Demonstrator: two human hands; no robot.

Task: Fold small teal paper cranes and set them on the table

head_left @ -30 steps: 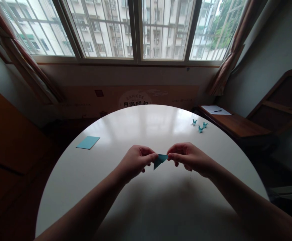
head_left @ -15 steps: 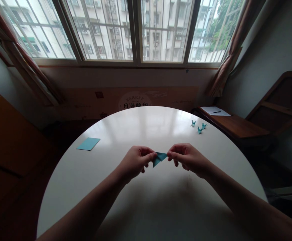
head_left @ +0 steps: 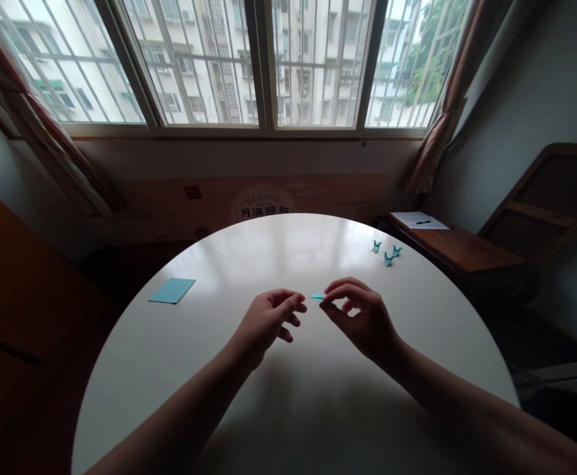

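A small folded piece of teal origami paper (head_left: 317,297) is held above the middle of the table, its narrow point turned left. Pinched on its right end are the thumb and fingers of my right hand (head_left: 362,313). My left hand (head_left: 272,320) hovers just left of the paper point, with a small gap between. Its thumb is close to the index finger and the other fingers are loosely curled and apart, with nothing visible in them. Part of the paper is hidden behind my right fingertips.
On the round white table (head_left: 229,257), a stack of teal paper squares (head_left: 172,290) lies at the left. Three small folded paper birds (head_left: 388,259) stand at the back right. Beyond the table's right edge, a paper sheet with a pen (head_left: 420,221) rests on a wooden surface (head_left: 481,254).
My left hand has let go of the folded paper. My right hand has turned it, so it shows as a thin sliver instead of a broad triangle. The view has shifted slightly.
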